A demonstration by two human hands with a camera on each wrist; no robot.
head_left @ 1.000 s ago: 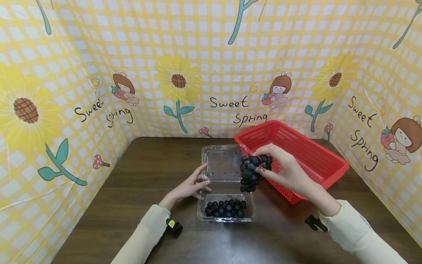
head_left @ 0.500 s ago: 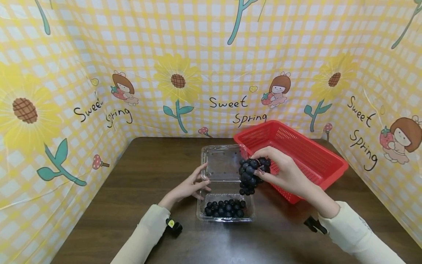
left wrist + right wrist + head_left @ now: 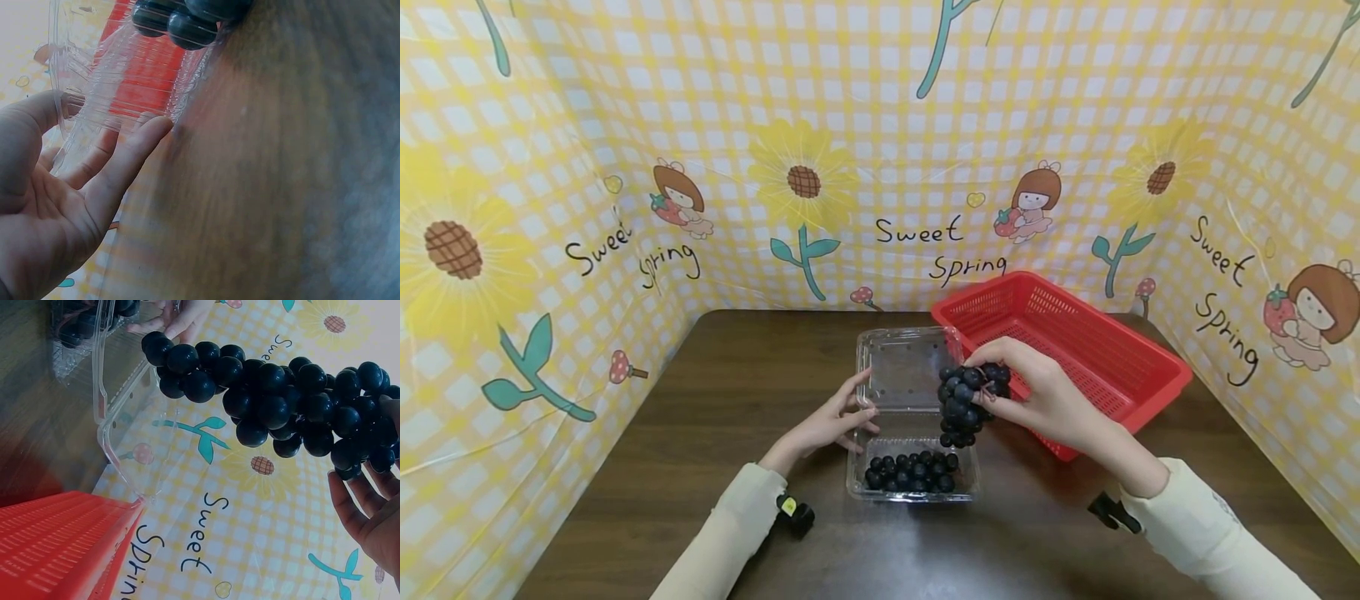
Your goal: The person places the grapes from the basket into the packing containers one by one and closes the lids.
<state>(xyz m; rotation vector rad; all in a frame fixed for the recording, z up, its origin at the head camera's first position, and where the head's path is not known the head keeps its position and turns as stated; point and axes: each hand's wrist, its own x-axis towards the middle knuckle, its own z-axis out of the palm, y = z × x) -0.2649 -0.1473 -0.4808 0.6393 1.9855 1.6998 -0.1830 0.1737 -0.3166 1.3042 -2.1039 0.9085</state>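
Note:
A bunch of dark grapes (image 3: 962,408) hangs from my right hand (image 3: 1048,396), its stem end pinched between thumb and fingers. In the right wrist view the bunch (image 3: 269,403) stretches away from the fingertips. It is over the clear plastic clamshell box (image 3: 917,498), whose lid (image 3: 906,367) stands open toward the back. Other dark grapes (image 3: 912,472) lie in the base of the box. My left hand (image 3: 831,421) is at the left side of the box near the hinge. In the left wrist view its fairly straight fingers (image 3: 134,147) touch the clear plastic wall.
A red perforated plastic basket (image 3: 1097,350) sits at the back right, slanted, close to the lid. A brown wooden table (image 3: 722,367) lies under everything. Yellow checked cloth (image 3: 850,83) with sunflower prints encloses the back and both sides.
My right hand has moved slightly left and down with the bunch of grapes, closer over the base of the box. My left hand has stayed at the box's side.

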